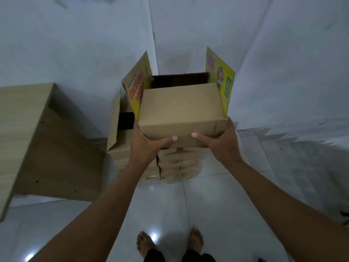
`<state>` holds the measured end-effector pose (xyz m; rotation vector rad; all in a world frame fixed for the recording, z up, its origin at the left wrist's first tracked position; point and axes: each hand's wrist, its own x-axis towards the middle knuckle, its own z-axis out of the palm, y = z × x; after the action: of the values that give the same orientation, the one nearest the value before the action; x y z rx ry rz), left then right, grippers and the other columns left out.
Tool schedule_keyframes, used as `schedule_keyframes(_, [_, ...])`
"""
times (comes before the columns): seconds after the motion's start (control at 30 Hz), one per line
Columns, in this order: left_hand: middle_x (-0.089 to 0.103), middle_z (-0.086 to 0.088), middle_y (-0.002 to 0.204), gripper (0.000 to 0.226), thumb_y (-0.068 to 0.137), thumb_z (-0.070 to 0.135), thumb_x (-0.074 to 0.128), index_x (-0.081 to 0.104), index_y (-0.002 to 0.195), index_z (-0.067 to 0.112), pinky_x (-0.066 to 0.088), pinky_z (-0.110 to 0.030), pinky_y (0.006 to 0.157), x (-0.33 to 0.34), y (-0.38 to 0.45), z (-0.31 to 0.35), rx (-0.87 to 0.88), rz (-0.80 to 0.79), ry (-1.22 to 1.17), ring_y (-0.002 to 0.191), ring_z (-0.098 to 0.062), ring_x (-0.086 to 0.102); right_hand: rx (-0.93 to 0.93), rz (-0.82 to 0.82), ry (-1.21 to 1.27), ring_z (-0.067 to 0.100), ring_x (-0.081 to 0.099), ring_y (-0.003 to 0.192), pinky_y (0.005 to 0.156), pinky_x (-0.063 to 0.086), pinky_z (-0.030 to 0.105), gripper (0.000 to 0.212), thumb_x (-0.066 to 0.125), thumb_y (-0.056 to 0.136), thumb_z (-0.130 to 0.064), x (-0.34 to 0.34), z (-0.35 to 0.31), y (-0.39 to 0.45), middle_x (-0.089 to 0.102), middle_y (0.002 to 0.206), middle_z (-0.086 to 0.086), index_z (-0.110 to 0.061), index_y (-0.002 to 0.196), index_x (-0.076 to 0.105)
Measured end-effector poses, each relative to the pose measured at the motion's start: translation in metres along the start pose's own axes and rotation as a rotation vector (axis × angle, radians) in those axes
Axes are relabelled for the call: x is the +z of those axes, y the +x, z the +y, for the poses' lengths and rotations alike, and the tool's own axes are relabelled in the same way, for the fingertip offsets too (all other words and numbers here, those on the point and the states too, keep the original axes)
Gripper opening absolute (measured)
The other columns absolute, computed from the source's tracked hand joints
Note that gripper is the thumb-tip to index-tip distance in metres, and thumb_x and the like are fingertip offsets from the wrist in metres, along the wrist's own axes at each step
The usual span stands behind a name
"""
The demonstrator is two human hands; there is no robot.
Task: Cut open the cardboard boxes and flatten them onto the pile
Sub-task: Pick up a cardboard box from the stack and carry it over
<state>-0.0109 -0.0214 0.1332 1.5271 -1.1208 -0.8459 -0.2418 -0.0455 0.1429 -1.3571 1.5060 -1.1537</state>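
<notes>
I hold a brown cardboard box (181,108) up in front of me, its top open and two yellow printed flaps standing up at its left and right. My left hand (149,142) grips its near left corner, thumb across the front face. At the near right corner my right hand (217,140) grips the same box, thumb on the front. Below the box, on the floor, lies a pile of flattened cardboard (177,167). Another open brown box (119,133) stands just left of the pile, partly hidden by my left hand.
A light wooden table (24,118) stands at the left, close to the boxes. White walls meet in a corner behind the pile. The floor is glossy white tile (170,208), and my bare feet (170,244) stand on it near the bottom edge.
</notes>
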Motion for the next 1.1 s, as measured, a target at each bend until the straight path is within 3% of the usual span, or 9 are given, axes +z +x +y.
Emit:
schedule_keyframes(0.13, [0.063, 0.008, 0.128, 0.113, 0.039, 0.052, 0.101, 0.049, 0.136, 0.024, 0.058, -0.036, 0.093, -0.047, 0.0, 0.041, 0.014, 0.087, 0.037, 0.113, -0.005, 0.062, -0.057, -0.035, 0.061, 0.005, 0.064, 0.108, 0.082, 0.056, 0.016, 0.093, 0.099, 0.056, -0.037, 0.018, -0.051, -0.007, 0.062, 0.122, -0.004, -0.02, 0.132, 0.049])
schedule_keyframes(0.33, [0.07, 0.013, 0.114, 0.102, 0.038, 0.059, 0.099, 0.059, 0.126, 0.026, 0.059, -0.032, 0.088, -0.156, 0.002, 0.073, 0.046, 0.162, 0.097, 0.105, -0.001, 0.066, -0.083, -0.169, 0.117, 0.0, 0.063, 0.106, 0.079, 0.056, 0.015, 0.1, 0.099, 0.055, -0.036, 0.088, -0.125, -0.026, 0.063, 0.121, -0.01, -0.024, 0.138, 0.045])
schedule_keyframes(0.47, [0.071, 0.013, 0.111, 0.1, 0.035, 0.059, 0.099, 0.066, 0.123, 0.026, 0.058, -0.028, 0.086, -0.247, -0.008, 0.078, 0.05, 0.256, 0.127, 0.102, -0.003, 0.067, -0.04, -0.359, 0.138, 0.006, 0.066, 0.101, 0.07, 0.054, 0.011, 0.084, 0.099, 0.058, -0.022, 0.155, -0.172, -0.043, 0.067, 0.111, -0.009, -0.018, 0.127, 0.053])
schedule_keyframes(0.57, [0.071, 0.012, 0.116, 0.1, 0.035, 0.061, 0.098, 0.064, 0.124, 0.032, 0.06, -0.037, 0.086, -0.331, -0.021, 0.063, 0.047, 0.314, 0.122, 0.107, -0.01, 0.068, -0.017, -0.486, 0.145, 0.013, 0.07, 0.1, 0.072, 0.059, 0.019, 0.082, 0.101, 0.052, -0.019, 0.222, -0.202, -0.066, 0.072, 0.107, -0.004, -0.012, 0.122, 0.06])
schedule_keyframes(0.67, [0.068, 0.002, 0.124, 0.107, 0.04, 0.043, 0.106, 0.055, 0.133, 0.028, 0.062, -0.049, 0.077, -0.417, -0.036, 0.043, -0.026, 0.286, 0.048, 0.114, -0.022, 0.067, -0.013, -0.591, 0.148, 0.013, 0.07, 0.104, 0.086, 0.061, 0.034, 0.091, 0.101, 0.049, -0.023, 0.294, -0.221, -0.1, 0.073, 0.113, -0.003, -0.017, 0.13, 0.06])
schedule_keyframes(0.77, [0.06, -0.012, 0.132, 0.112, 0.042, 0.022, 0.107, 0.047, 0.137, 0.014, 0.062, -0.057, 0.069, -0.49, -0.05, 0.022, -0.046, 0.245, -0.024, 0.119, -0.032, 0.064, -0.05, -0.6, 0.147, 0.01, 0.07, 0.101, 0.085, 0.06, 0.032, 0.094, 0.101, 0.044, -0.033, 0.358, -0.235, -0.14, 0.074, 0.111, -0.006, -0.022, 0.128, 0.059])
schedule_keyframes(0.83, [0.061, -0.017, 0.13, 0.108, 0.044, 0.015, 0.106, 0.05, 0.135, 0.008, 0.062, -0.058, 0.066, -0.528, -0.057, 0.01, -0.061, 0.265, -0.068, 0.118, -0.035, 0.064, -0.056, -0.587, 0.157, 0.008, 0.071, 0.096, 0.079, 0.059, 0.025, 0.084, 0.101, 0.05, -0.024, 0.397, -0.241, -0.162, 0.074, 0.105, -0.006, -0.019, 0.124, 0.061])
schedule_keyframes(0.93, [0.071, -0.007, 0.12, 0.092, 0.046, 0.024, 0.106, 0.063, 0.128, 0.017, 0.062, -0.054, 0.073, -0.573, -0.06, -0.007, -0.07, 0.352, -0.049, 0.111, -0.027, 0.069, -0.082, -0.583, 0.179, 0.007, 0.071, 0.091, 0.073, 0.054, 0.015, 0.074, 0.098, 0.058, -0.015, 0.452, -0.247, -0.184, 0.074, 0.104, -0.006, -0.018, 0.121, 0.06])
schedule_keyframes(1.1, [0.074, 0.0, 0.115, 0.088, 0.046, 0.036, 0.104, 0.065, 0.124, 0.023, 0.063, -0.049, 0.078, -0.634, -0.037, -0.031, -0.093, 0.439, -0.055, 0.108, -0.021, 0.07, -0.123, -0.619, 0.201, 0.008, 0.07, 0.101, 0.088, 0.058, 0.029, 0.083, 0.098, 0.06, -0.023, 0.533, -0.269, -0.181, 0.073, 0.112, -0.005, -0.02, 0.132, 0.056])
